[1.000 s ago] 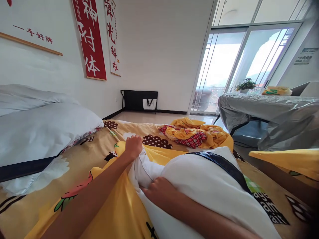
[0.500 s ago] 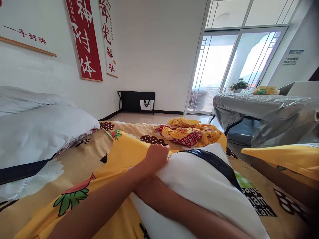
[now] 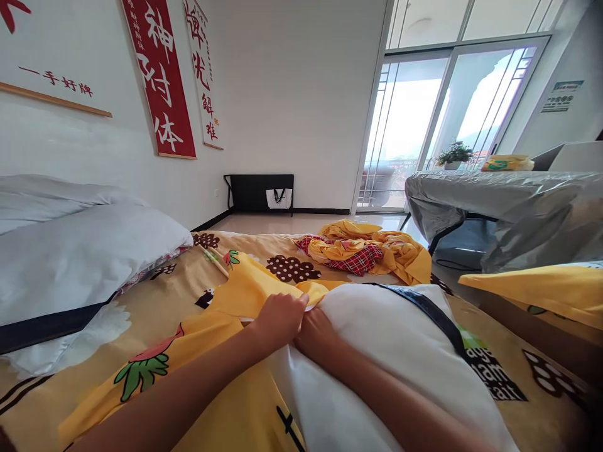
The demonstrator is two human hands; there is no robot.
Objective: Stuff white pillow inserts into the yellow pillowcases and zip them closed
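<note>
My left hand is closed on the edge of a yellow pillowcase printed with red fruit and green leaves. Right beside it, my right hand is closed at the end of a white pillow, its fingertips partly hidden by the left hand and the cloth. A dark blue band crosses the pillow's far side. The pillowcase lies spread to the left of the pillow, and a fold of it stands up just beyond both hands.
Beneath everything is a tan patterned bedsheet. Another white pillow lies at left. Crumpled yellow and red-checked cloth sits at the bed's far edge. At right are a yellow-covered item and a plastic-covered table.
My left hand has moved down and slightly left with the pillowcase edge. My right hand has come up and right from under the left wrist, and a fold of yellow cloth now shows beyond them.
</note>
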